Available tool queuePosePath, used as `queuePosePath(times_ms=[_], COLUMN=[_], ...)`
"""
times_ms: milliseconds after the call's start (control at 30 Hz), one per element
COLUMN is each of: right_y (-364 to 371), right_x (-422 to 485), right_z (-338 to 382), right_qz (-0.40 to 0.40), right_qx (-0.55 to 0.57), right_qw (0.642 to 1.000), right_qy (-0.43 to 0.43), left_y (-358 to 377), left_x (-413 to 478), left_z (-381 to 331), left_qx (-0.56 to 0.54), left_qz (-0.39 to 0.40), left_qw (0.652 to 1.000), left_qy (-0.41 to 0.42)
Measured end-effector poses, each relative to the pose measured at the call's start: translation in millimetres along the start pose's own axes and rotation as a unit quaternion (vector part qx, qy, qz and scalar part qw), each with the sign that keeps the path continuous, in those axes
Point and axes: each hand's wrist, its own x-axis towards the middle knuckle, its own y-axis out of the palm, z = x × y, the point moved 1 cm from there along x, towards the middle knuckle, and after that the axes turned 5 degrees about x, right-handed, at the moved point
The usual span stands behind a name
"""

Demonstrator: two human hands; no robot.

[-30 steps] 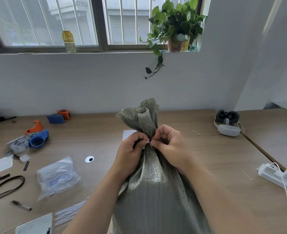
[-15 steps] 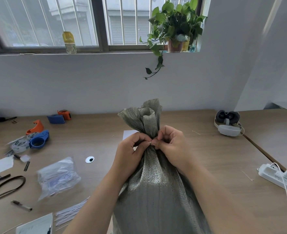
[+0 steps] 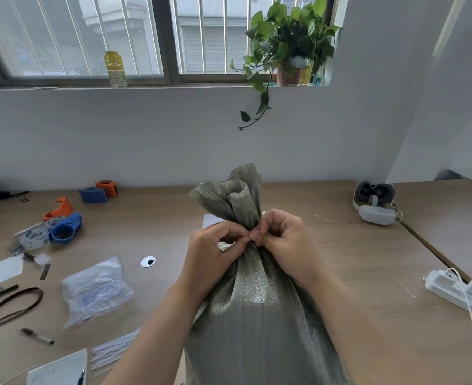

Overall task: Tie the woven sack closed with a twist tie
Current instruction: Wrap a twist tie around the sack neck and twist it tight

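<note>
A grey-green woven sack [image 3: 257,315] stands upright on the wooden desk in front of me, its mouth gathered into a bunched neck with the ruffled top [image 3: 232,193] sticking up. My left hand [image 3: 215,251] and my right hand [image 3: 285,240] meet at the neck, thumbs and forefingers pinched together at the front of it. The twist tie itself is hidden between my fingertips. A bundle of spare white twist ties [image 3: 112,348] lies on the desk at the lower left.
To the left lie tape dispensers [image 3: 62,229], a clear plastic bag [image 3: 96,290], a brown strap [image 3: 10,304] and pens. At the right stand a headset [image 3: 375,204] and a white power strip [image 3: 459,290]. A wall with a plant on the windowsill rises behind the desk.
Both hands stayed pinched at the neck while their fingers shifted slightly, as in a twisting motion. The sack's top leaned a little to the right.
</note>
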Motion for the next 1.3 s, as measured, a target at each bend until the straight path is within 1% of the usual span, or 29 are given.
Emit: queuePosePath(times_ms=[200, 267, 400, 500, 600, 733, 867, 967, 1033, 1133, 1200, 1300], right_y=[-2, -1, 1, 2, 2, 1, 4, 1, -3, -4, -2, 2], right_x=[-2, -4, -5, -7, -8, -9, -11, -10, -10, -11, -11, -10], right_z=[1, 2, 2, 1, -1, -3, 0, -1, -1, -1, 0, 1], right_qz=[0.031, 0.043, 0.006, -0.014, -0.024, -0.042, -0.061, -0.076, -0.087, -0.089, -0.093, -0.086], right_qx=[-0.038, -0.069, -0.150, -0.175, -0.191, -0.238, -0.261, -0.282, -0.289, -0.300, -0.313, -0.328], right_qw=[0.999, 0.997, 0.986, 0.978, 0.971, 0.957, 0.949, 0.943, 0.941, 0.938, 0.932, 0.925], right_qy=[-0.006, -0.018, -0.076, -0.109, -0.139, -0.162, -0.165, -0.161, -0.156, -0.152, -0.157, -0.170], left_y=[-1, 0, -1, -3, -4, -3, -2, -2, -3, -5, -4, 1], left_x=[-2, -2, 1, 2, 3, 3, 5, 7, 6, 5, 5, 5], left_z=[2, 3, 2, 1, 2, 5, 4, 5, 2, -1, -3, -7], left_qx=[-0.002, -0.009, 0.003, 0.025, 0.039, 0.061, 0.069, 0.068, 0.051, 0.024, -0.016, -0.075], left_qz=[-0.005, -0.009, -0.002, 0.012, 0.017, 0.004, 0.019, 0.032, 0.041, 0.082, 0.106, 0.108], left_qw=[1.000, 1.000, 0.999, 0.998, 0.997, 0.997, 0.997, 0.997, 0.997, 0.993, 0.988, 0.980], left_qy=[-0.002, 0.000, 0.032, 0.053, 0.057, 0.055, 0.031, -0.003, -0.031, -0.082, -0.108, -0.149])
